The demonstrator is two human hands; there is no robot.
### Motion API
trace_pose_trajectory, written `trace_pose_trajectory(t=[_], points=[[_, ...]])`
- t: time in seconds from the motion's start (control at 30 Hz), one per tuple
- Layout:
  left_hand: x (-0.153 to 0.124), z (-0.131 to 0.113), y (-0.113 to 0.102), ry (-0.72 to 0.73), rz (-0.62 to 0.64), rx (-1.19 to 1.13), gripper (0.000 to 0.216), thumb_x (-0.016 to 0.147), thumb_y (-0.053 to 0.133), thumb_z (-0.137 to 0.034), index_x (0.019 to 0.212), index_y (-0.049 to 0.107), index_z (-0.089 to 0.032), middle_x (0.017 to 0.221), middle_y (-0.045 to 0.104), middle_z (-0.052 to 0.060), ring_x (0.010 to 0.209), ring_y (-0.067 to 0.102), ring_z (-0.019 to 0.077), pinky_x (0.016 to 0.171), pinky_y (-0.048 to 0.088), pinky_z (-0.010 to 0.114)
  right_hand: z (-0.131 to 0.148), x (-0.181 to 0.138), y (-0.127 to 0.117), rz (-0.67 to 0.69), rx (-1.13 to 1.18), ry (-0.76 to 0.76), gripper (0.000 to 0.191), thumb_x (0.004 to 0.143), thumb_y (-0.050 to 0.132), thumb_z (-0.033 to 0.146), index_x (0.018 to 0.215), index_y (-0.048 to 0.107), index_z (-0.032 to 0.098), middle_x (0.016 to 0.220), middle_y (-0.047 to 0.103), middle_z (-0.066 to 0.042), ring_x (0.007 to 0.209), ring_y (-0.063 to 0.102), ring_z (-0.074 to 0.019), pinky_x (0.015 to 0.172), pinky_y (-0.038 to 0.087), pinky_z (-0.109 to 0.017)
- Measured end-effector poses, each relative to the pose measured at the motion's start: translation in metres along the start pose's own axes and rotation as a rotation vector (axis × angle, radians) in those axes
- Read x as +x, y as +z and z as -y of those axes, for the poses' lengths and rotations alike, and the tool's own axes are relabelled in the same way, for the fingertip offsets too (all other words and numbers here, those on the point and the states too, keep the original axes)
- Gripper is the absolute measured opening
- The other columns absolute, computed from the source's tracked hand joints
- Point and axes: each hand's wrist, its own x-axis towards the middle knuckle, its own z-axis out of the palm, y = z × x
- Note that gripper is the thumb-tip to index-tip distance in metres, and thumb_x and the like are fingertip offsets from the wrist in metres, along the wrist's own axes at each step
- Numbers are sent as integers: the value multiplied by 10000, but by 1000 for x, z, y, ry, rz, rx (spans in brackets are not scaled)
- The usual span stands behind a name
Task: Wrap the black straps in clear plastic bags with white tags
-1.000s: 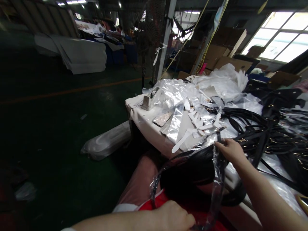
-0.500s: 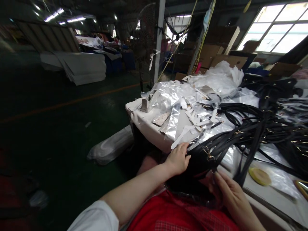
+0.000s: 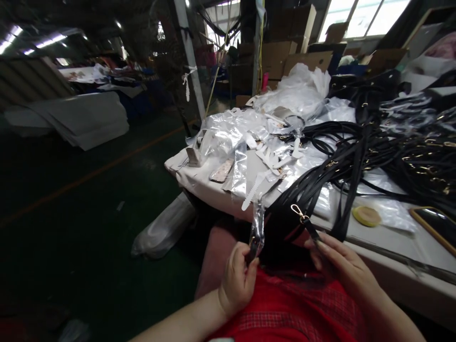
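Note:
My left hand (image 3: 238, 275) is closed on a black strap end in clear plastic wrap (image 3: 258, 230), which stands up above the thumb in front of the red apron (image 3: 281, 304). A small buckle seems to show through the wrap. Further right, my right hand (image 3: 344, 262) pinches another black strap end (image 3: 312, 230), and a gold snap hook (image 3: 298, 212) sticks out beyond its fingers. Whether both ends belong to one strap is hidden in the dark between the hands. Just beyond, a bundle of black straps (image 3: 302, 190) hangs over the table edge.
On the white table (image 3: 210, 192) lie clear plastic bags (image 3: 228, 130), white notched strips (image 3: 253, 191), a patterned phone (image 3: 221, 171), a yellow tape roll (image 3: 366, 216) and a yellow-framed phone (image 3: 436, 228). A wrapped roll (image 3: 164, 228) rests on the floor at left.
My left hand has come back from the table edge toward my body, now with the plastic-wrapped strap end in it. The snap hook now points up from my right hand. The view has turned right.

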Motion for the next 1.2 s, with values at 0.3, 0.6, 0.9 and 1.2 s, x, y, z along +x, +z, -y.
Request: trace_pose_trajectory(t=[0.3,0.6,0.9,1.2], points=[[-8,26,-29,-373,955,434,140,841,580,-259,839,671,-154,866,693,119,840,681,273,766,529,368,12,7,6,271,-294,-26,415,919,527,542,888,719,176,743,628,-42,641,536,-151,573,447,-247],[38,-22,-36,-38,110,-47,331,999,350,-274,1200,583,-152,1201,641,117,1146,575,206,1026,438,365,15,11,37,650,-503,21,450,906,510,571,813,694,171,766,647,-24,722,556,-181,678,482,-274],[37,-26,-24,-152,1017,-234,306,982,439,-334,940,682,-152,895,719,42,810,654,146,745,482,222,5,-2,31,568,-441,37,377,861,607,539,781,737,195,738,690,-19,701,591,-188,655,481,-268],[34,-25,-27,-298,1077,-472,164,911,481,-187,838,627,-164,818,647,15,745,585,122,704,445,222,2,3,37,674,-410,27,389,932,531,506,1046,767,219,986,753,-49,875,676,-250,824,519,-339]])
